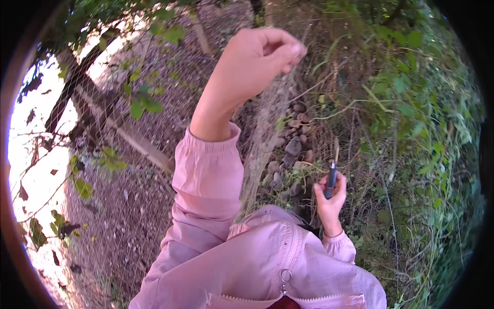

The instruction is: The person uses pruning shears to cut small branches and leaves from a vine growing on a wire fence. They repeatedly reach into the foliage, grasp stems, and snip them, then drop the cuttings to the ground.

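My left hand (249, 64) is raised high in front of me, with its fingers curled and the thumb closed against the fingertips. What the pinch holds, if anything, is too small or blurred to make out; mesh netting and thin stems pass close to it. Lower down and to the right, my right hand (333, 206) is closed around a tool with a black handle (330, 186). Its narrow, light-coloured tip (336, 150) points up and away from me, among dry stems. Whether that tip is a blade or a spike cannot be told.
Mesh netting (257, 154) hangs along the left and middle. Behind it, a wooden beam (131, 136) slants over brown ground. Rounded stones (293, 146) lie in a pile between my hands. Dense green vines (411, 118) fill the right side, and a leafy branch (146, 103) hangs at left.
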`<action>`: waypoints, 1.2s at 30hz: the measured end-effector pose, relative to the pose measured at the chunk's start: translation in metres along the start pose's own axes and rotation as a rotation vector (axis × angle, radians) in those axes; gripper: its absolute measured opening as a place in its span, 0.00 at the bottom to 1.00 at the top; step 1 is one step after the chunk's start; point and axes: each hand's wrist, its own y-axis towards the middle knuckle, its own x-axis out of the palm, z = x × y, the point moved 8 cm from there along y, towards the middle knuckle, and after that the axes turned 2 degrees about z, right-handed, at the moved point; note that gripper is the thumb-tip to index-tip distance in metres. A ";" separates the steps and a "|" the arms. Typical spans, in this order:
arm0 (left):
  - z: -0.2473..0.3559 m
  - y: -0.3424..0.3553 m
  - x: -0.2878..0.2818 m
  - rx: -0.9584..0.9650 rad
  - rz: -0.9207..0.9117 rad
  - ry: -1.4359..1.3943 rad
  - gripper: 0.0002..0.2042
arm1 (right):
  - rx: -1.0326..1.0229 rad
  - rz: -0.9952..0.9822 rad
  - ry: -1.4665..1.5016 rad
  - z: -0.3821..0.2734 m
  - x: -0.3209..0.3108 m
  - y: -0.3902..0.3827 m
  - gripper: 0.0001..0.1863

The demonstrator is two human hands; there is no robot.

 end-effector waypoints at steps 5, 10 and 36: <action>-0.065 -0.024 0.002 -0.245 -0.280 0.402 0.12 | 0.026 -0.094 0.026 0.018 0.009 0.006 0.25; -0.114 -0.041 -0.013 -0.410 -0.162 0.690 0.09 | 0.004 -0.180 0.006 0.031 0.025 0.010 0.25; -0.282 -0.119 -0.041 -0.645 -0.183 1.326 0.14 | -0.113 -0.692 0.261 -0.069 0.160 0.039 0.26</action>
